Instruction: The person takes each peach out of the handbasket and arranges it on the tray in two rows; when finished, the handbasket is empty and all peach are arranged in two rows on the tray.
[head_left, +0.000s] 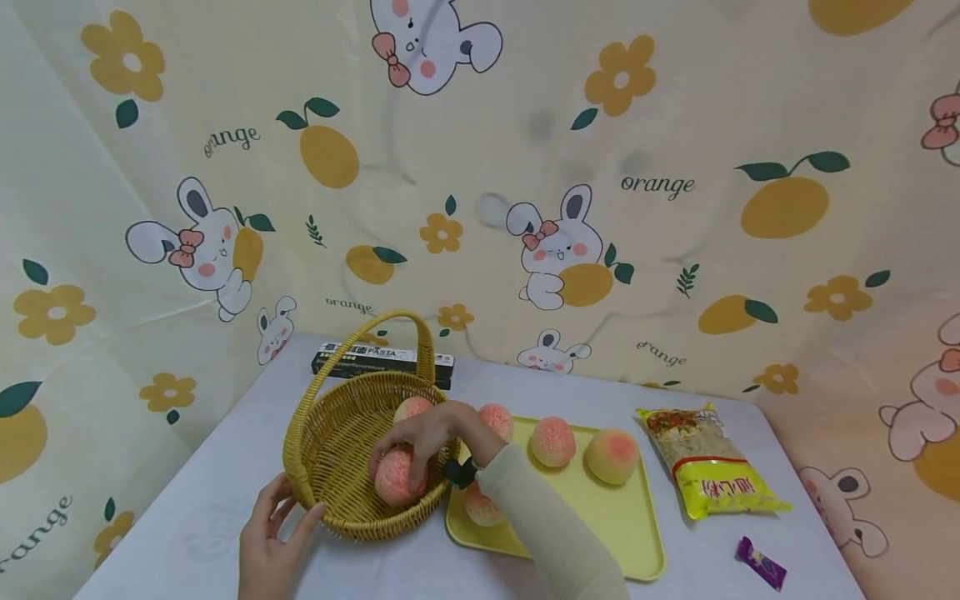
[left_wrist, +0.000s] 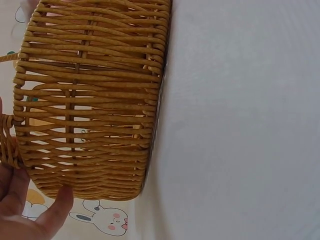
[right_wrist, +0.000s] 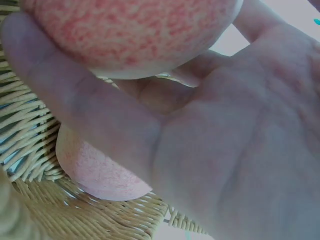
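My right hand (head_left: 431,429) reaches into a woven wicker basket (head_left: 337,433) and holds a pink peach (head_left: 397,479) between thumb and fingers. Behind it inside the basket lies a second peach (head_left: 412,407), also visible in the right wrist view below the right hand (right_wrist: 215,120). The held peach (right_wrist: 135,35) fills the top of that view. At the basket's near left side, my left hand (head_left: 276,533) grips it by the foot of the handle. In the left wrist view the left thumb (left_wrist: 59,207) presses the basket's woven wall (left_wrist: 95,110).
Right of the basket, a yellow tray (head_left: 585,525) carries several peaches, partly hidden by my right arm. A black pasta box (head_left: 442,372) lies behind the basket. Farther right are a yellow food bag (head_left: 712,467) and a small purple wrapped snack (head_left: 761,564).
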